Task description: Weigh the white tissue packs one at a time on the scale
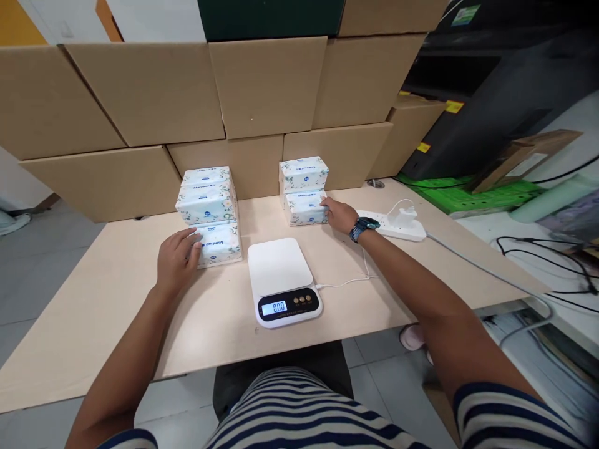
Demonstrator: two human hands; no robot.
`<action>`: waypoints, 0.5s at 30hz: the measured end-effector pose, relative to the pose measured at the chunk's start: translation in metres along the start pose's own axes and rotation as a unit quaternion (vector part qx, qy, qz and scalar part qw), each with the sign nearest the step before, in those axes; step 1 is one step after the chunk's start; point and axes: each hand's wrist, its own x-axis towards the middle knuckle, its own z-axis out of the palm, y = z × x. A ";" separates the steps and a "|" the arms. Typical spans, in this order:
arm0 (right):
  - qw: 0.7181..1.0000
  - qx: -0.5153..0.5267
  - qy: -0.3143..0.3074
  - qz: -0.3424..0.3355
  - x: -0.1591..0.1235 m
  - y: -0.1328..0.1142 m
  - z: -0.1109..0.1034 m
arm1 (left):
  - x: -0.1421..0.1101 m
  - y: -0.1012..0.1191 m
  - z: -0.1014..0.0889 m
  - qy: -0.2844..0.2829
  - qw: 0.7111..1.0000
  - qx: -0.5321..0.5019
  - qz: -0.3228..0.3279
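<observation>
On the left of the table, several white, flower-printed tissue packs (pixel 206 202) stand stacked and stepped back toward the boxes. My left hand (pixel 175 259) holds the left end of the front tissue pack (pixel 219 244), fingers by its top corner and thumb against its side. Farther back on the right are two more packs, the rear one (pixel 304 175) higher than the front one (pixel 303 208). With its fingers closed at the right end of that lower pack is my right hand (pixel 341 216). Between the stacks, nearer me, lies a white digital scale (pixel 281 268) showing 0.00.
Cardboard boxes (pixel 271 87) form a wall along the table's back edge. A white power strip (pixel 397 226) lies right of my right hand. The scale's thin white cable (pixel 346 284) runs right, under my forearm. A dark machine (pixel 482 106) stands at the far right.
</observation>
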 end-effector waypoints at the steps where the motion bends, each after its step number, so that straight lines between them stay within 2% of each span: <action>1: 1.000 -0.003 -0.002 0.001 0.000 -0.001 0.000 | 0.000 0.000 0.000 -0.003 1.000 0.000 -0.002; 6: 1.000 -0.009 -0.010 -0.009 -0.002 -0.002 -0.010 | -0.003 0.003 0.001 0.000 1.000 -0.018 -0.024; 8: 1.000 -0.011 -0.005 -0.024 -0.004 -0.007 -0.016 | -0.005 0.007 0.004 0.012 0.993 -0.075 -0.088; 10: 0.999 -0.013 0.007 -0.048 -0.008 -0.022 -0.020 | -0.007 0.009 0.010 0.035 0.963 -0.170 -0.205; 12: 0.996 0.019 0.001 -0.086 -0.016 -0.049 -0.019 | -0.009 0.008 0.019 0.058 0.914 -0.249 -0.314; 13: 0.993 0.045 -0.012 -0.108 -0.020 -0.066 -0.016 | -0.010 0.005 0.024 0.064 0.894 -0.273 -0.351; 15: 0.984 0.093 -0.063 -0.135 -0.029 -0.104 -0.007 | -0.010 -0.001 0.033 0.062 0.870 -0.300 -0.386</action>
